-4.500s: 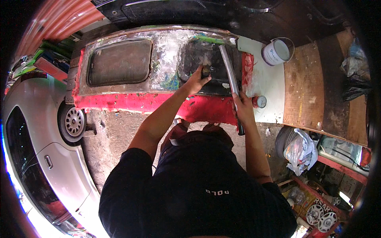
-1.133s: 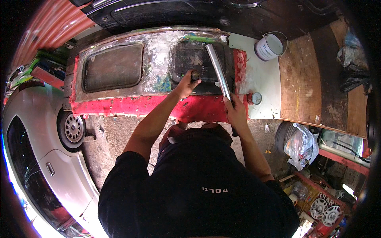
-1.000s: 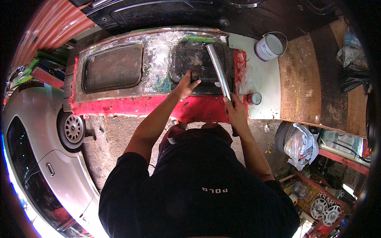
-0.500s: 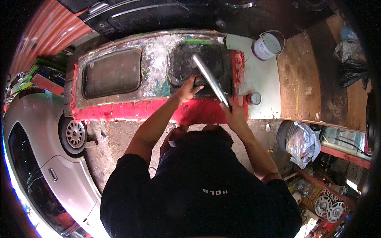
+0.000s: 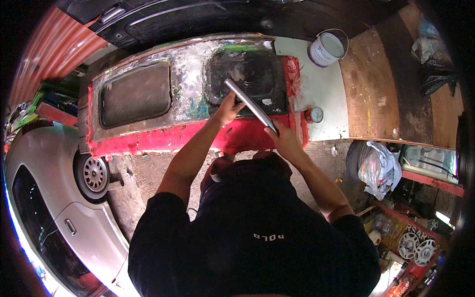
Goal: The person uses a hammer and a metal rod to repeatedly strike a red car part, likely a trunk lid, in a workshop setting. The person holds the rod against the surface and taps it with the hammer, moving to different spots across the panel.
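A shiny silver metal tube (image 5: 250, 102) slants across the lower edge of the dark recessed opening in a panel. My right hand (image 5: 287, 140) is closed round its near end. At the far end my left hand (image 5: 227, 110) is curled close against the tube, its fingertips partly hidden behind it. Something dark shows between thumb and fingers, but I cannot make out what it is. Under both hands lies the large panel (image 5: 188, 81), patched white, green and blue with bare brown areas, and a red strip (image 5: 173, 133) along its near side.
A white paint bucket (image 5: 327, 49) with a wire handle and a small round can (image 5: 314, 115) stand on the white board at right. Wooden boards (image 5: 368, 94) lie beyond. A silver car (image 5: 74, 198) is at left. Plastic bags (image 5: 378, 171) and wheel covers (image 5: 424, 252) are at right.
The tube's far end has moved left and slightly nearer, and my right hand has moved a little left. My left hand has drawn in against the tube. The view has shifted slightly.
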{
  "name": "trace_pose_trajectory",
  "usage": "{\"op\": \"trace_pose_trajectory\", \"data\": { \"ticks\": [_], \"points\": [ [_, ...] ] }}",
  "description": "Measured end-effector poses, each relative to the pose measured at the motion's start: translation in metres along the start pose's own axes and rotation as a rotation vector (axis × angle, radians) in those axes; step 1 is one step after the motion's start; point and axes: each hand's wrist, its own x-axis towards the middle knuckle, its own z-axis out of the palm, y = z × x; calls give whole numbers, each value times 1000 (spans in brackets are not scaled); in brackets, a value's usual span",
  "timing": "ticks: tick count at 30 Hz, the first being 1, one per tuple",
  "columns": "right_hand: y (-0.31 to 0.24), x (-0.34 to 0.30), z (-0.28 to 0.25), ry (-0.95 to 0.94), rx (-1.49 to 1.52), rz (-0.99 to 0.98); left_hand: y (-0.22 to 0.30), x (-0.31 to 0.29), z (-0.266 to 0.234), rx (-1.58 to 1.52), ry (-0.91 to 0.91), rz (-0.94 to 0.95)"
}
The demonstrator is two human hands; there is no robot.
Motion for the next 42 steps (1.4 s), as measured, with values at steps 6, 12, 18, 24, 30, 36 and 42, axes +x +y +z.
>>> {"op": "trace_pose_trajectory", "data": {
  "ticks": [6, 12, 18, 24, 30, 36, 42],
  "points": [
    [3, -3, 2, 45, 163, 33, 3, -4, -1, 46, -20, -79],
    [-11, 2, -22, 246, 238, -86, 7, 1, -7, 97, -28, -178],
    [12, 11, -7, 26, 144, 49, 4, 0, -1, 22, 35, 3],
    [6, 14, -6, -2, 62, 3, 6, 5, -1, -31, 14, -17],
    [-13, 14, -5, 119, 313, 88, 4, 1, -6, 15, -15, -71],
    [6, 33, 4, 104, 228, -26, 4, 16, -8, -60, -14, -94],
    [14, 31, 14, 34, 122, 25, -1, 14, 3, 19, 20, 52]
  ]
}}
